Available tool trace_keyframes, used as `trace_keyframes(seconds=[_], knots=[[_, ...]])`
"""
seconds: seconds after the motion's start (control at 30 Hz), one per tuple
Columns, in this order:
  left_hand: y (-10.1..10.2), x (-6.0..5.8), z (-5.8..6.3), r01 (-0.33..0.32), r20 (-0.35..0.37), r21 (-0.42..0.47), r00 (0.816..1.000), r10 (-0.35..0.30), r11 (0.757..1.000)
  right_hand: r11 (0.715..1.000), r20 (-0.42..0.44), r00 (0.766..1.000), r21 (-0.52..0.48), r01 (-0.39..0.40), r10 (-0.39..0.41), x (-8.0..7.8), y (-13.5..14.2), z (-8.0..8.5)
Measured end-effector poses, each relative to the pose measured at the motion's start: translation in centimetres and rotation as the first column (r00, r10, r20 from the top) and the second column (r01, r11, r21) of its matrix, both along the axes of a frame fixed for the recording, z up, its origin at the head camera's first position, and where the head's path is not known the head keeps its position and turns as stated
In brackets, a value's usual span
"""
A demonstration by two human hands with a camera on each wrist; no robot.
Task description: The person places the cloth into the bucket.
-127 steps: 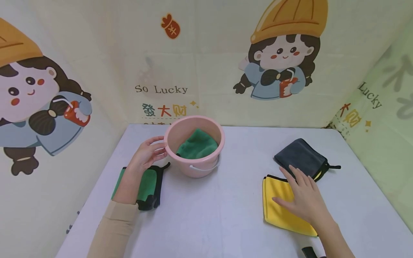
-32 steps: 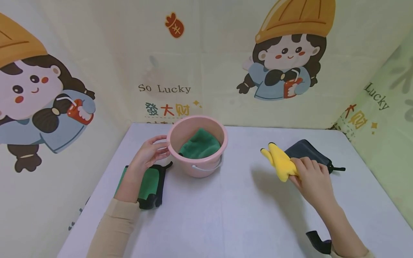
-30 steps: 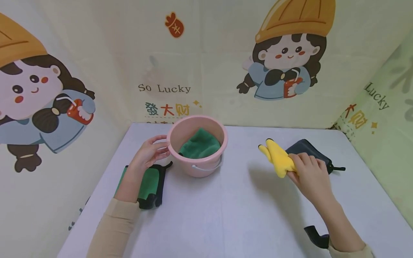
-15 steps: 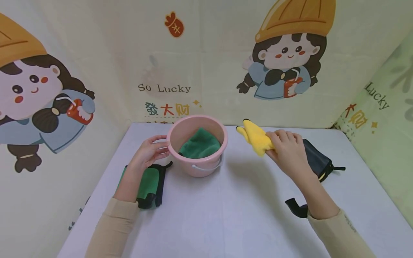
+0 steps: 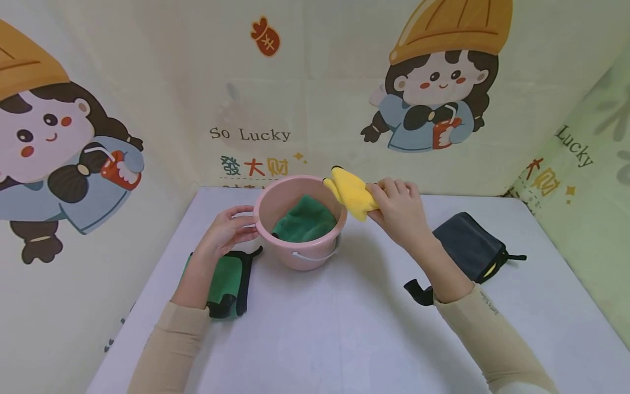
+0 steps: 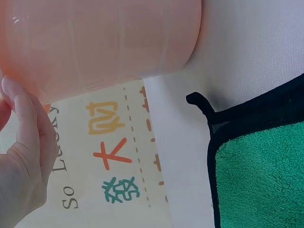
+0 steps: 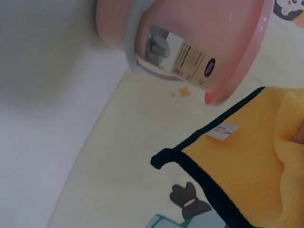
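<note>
A pink bucket (image 5: 301, 258) with a pale handle stands towards the back of the table, a green cloth (image 5: 305, 220) lying inside it. My left hand (image 5: 223, 234) touches the left side of its rim with extended fingers. In my right hand (image 5: 401, 213) I grip a bunched yellow cloth (image 5: 350, 192), whose far end hangs over the bucket's right rim. The right wrist view shows the cloth's black edging, loop and small white tag. Under my left forearm lies a folded green cloth (image 5: 227, 282) with black edging, partly hidden.
A dark grey folded cloth (image 5: 467, 247) with a black loop lies at the right, partly behind my right forearm. A black strap-like piece (image 5: 418, 293) sticks out from my right wrist. A printed curtain (image 5: 325, 109) rises behind the white table (image 5: 305, 339).
My right hand took up the yellow cloth from the table's right side and carried it left and away to the bucket's rim. The left hand stays at the bucket.
</note>
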State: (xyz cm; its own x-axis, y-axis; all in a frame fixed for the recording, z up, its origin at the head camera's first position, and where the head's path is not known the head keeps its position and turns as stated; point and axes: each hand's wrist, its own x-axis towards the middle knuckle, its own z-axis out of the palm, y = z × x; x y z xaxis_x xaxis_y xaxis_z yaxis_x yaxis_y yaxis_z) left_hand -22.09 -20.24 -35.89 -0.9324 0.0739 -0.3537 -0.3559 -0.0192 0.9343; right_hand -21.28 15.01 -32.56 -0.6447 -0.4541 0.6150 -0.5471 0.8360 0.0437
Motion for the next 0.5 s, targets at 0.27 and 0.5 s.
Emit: trace_keyframes(seconds=[0.27,0.5], knots=[[0.0,0.0,0.1,0.0,0.007,-0.004,1.0,0.0,1.0,0.998,-0.058,0.997,0.049,-0.047,0.049,-1.5,-3.0,0.0],[0.0,0.0,0.1,0.002,0.004,0.0,1.0,-0.002,1.0,0.989,0.0,0.996,0.118,-0.085,0.086,-2.4,-5.4,-0.1]])
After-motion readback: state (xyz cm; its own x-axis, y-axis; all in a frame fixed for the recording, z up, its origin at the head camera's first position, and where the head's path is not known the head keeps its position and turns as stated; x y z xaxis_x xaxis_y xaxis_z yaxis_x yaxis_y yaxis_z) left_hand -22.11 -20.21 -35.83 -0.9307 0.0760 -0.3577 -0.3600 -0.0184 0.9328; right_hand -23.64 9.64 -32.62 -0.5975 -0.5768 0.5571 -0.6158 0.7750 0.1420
